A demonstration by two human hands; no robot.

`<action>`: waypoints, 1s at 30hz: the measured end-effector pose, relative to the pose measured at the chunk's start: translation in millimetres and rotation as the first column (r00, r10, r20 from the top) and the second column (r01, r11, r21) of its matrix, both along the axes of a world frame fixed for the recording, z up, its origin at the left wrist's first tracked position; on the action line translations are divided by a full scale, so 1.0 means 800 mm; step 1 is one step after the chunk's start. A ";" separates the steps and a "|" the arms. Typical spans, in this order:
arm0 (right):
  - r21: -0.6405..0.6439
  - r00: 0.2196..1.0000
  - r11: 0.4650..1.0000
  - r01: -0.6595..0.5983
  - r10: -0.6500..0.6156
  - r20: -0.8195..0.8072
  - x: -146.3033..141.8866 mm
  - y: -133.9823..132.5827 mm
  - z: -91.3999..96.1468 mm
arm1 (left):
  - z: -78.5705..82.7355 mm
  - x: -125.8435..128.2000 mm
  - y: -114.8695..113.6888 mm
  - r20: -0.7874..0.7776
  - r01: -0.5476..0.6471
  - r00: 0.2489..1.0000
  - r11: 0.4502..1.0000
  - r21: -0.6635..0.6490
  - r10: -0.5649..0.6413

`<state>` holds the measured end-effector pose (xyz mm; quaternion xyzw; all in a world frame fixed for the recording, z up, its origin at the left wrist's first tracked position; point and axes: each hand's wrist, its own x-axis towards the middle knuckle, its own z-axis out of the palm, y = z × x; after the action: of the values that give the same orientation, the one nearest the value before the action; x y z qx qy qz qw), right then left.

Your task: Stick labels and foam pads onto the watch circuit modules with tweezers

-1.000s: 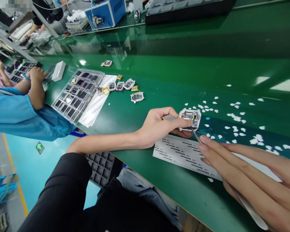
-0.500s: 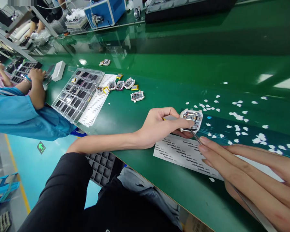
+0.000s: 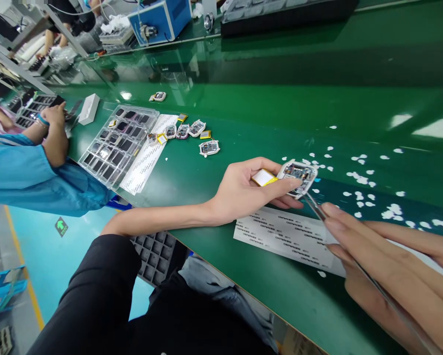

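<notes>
My left hand (image 3: 247, 190) pinches a white smartwatch case (image 3: 298, 173) with its circuit board exposed, thumb lying across the board. A yellow-edged battery (image 3: 264, 177) shows between the fingers, beside the case. In my right hand (image 3: 387, 266) is a pair of metal tweezers (image 3: 317, 207), their tips at the case's lower edge; whether they grip anything there I cannot tell. Under both hands lies a printed white sheet (image 3: 280, 239). Small white round stickers (image 3: 393, 212) are scattered on the green bench to the right.
Several open watch cases (image 3: 197, 128) with batteries rest left of centre, near a clear tray (image 3: 119, 145) of dark square parts. A co-worker's blue sleeve (image 3: 40, 172) reaches in at the left. At the back stand a blue box (image 3: 162, 22) and a black tray (image 3: 288, 15).
The watch case has shifted slightly right and tilted, and the battery now shows more fully in my left hand. My right hand and the tweezers have moved a little right.
</notes>
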<state>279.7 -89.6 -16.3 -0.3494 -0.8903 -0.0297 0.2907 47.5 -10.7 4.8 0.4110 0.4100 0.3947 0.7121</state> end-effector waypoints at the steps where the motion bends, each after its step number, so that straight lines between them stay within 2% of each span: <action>1: -0.003 1.000 1.000 -0.012 0.012 0.001 0.002 0.001 -0.001 | 0.000 -0.001 0.000 0.003 0.006 1.000 1.000 0.008 -0.006; 6: 0.115 1.000 0.993 0.007 -0.009 0.010 -0.003 0.003 -0.006 | 0.000 -0.001 -0.003 -0.009 0.017 1.000 0.999 0.034 -0.016; 9: 0.009 0.997 0.998 0.066 -0.066 -0.028 -0.006 -0.004 -0.001 | -0.007 0.000 0.005 -0.040 -0.001 0.999 0.999 0.036 0.002; 11: -0.099 0.993 0.988 0.116 -0.118 -0.014 -0.005 -0.009 0.004 | -0.016 -0.004 0.020 -0.076 -0.015 0.997 0.998 0.067 0.020; 14: -0.160 0.994 0.981 0.111 -0.106 0.040 -0.001 -0.010 0.007 | -0.032 -0.017 0.056 -0.255 0.003 0.965 0.977 0.214 0.053; 16: -0.084 0.997 0.994 0.066 -0.063 0.037 0.002 -0.006 0.004 | -0.037 -0.031 0.082 -0.469 0.067 0.872 0.916 0.395 0.139; 19: 0.039 1.000 0.999 0.025 -0.025 0.004 0.002 -0.001 -0.001 | -0.028 -0.052 0.108 -0.702 0.224 0.624 0.781 0.583 0.345; 21: 0.035 0.998 0.998 0.060 -0.059 -0.020 -0.001 0.000 -0.001 | -0.017 -0.062 0.113 -0.753 0.342 0.441 0.684 0.644 0.488; 23: 0.055 0.997 0.996 0.073 -0.072 -0.025 -0.004 0.000 0.001 | -0.008 -0.066 0.112 -0.781 0.475 0.319 0.622 0.622 0.537; 24: 0.088 0.998 0.994 0.064 -0.062 -0.017 -0.005 0.000 0.003 | -0.006 -0.067 0.110 -0.805 0.542 0.298 0.603 0.585 0.514; 27: 0.178 0.999 0.983 0.041 -0.041 -0.002 -0.003 0.003 0.005 | -0.006 -0.065 0.106 -0.870 0.686 0.299 0.546 0.482 0.392; 28: 0.188 0.999 0.981 0.044 -0.045 -0.003 -0.002 0.005 0.005 | -0.006 -0.065 0.106 -0.870 0.695 0.301 0.535 0.480 0.390; 30: 0.191 0.998 0.980 0.058 -0.059 -0.001 0.000 0.007 0.005 | -0.004 -0.066 0.109 -0.853 0.668 0.287 0.547 0.505 0.437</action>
<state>279.5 -83.9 -12.5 -0.3460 -0.8733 -0.1240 0.3198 -5.3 76.1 1.2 0.8702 0.4669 0.1432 0.0648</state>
